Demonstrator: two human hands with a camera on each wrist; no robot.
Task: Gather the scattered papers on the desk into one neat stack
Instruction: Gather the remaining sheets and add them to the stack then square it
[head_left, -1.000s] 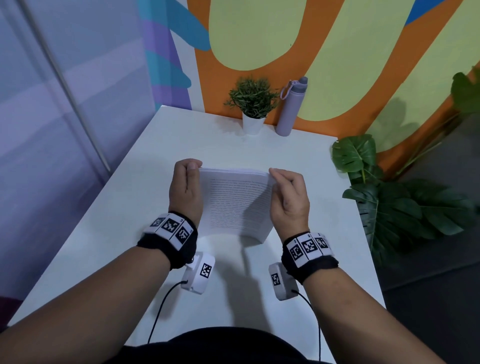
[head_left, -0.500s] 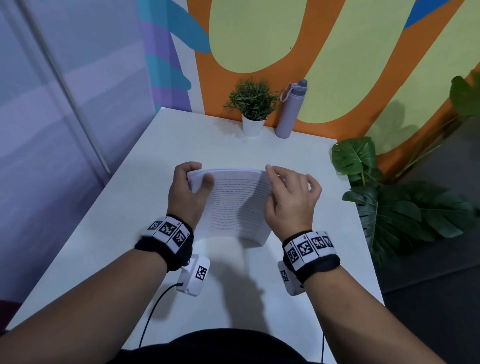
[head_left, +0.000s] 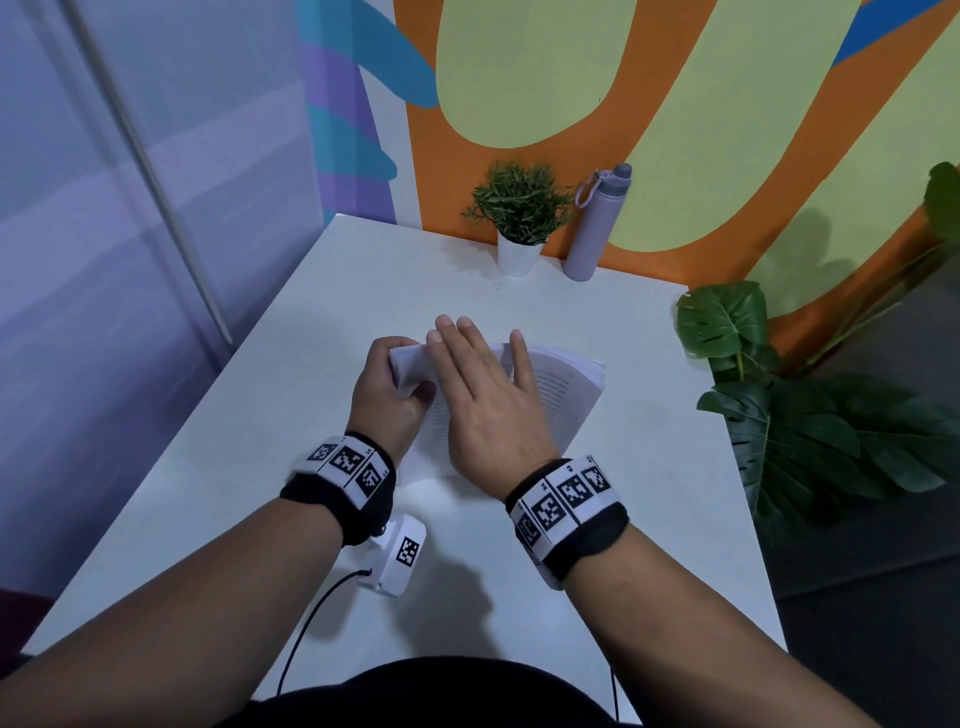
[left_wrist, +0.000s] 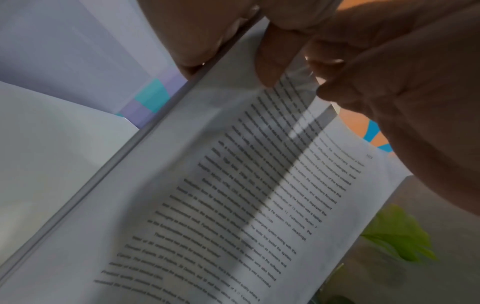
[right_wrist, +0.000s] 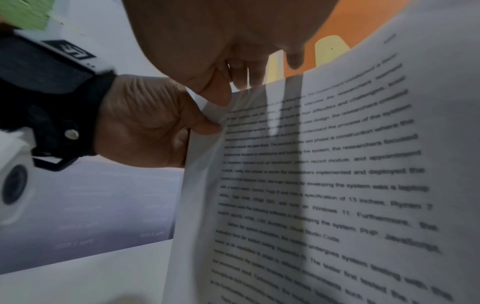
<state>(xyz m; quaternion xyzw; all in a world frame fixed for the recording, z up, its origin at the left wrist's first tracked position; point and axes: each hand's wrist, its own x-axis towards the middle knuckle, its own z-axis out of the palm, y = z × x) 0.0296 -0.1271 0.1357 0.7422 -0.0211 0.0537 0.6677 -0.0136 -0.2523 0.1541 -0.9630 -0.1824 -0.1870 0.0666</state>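
Observation:
A stack of printed papers (head_left: 566, 389) stands tilted on the white desk (head_left: 649, 519), text side toward me. My left hand (head_left: 387, 400) grips the stack's upper left edge, thumb in front and fingers behind. My right hand (head_left: 483, 395) lies flat across the front sheet, its straight fingers reaching past the top edge. In the left wrist view the papers (left_wrist: 233, 195) fill the frame, with the left thumb (left_wrist: 272, 53) on them. In the right wrist view the left hand (right_wrist: 145, 123) pinches the papers (right_wrist: 324, 185) at the edge, under the right palm (right_wrist: 233, 37).
A small potted plant (head_left: 517, 249) and a lilac bottle (head_left: 592, 234) stand at the desk's far edge against the painted wall. Large green leaves (head_left: 810, 431) hang beside the desk's right edge. A grey panel wall runs along the left.
My right hand left the stack's right edge and slid left across the front sheet with fingers spread flat. The left hand kept its grip on the left edge.

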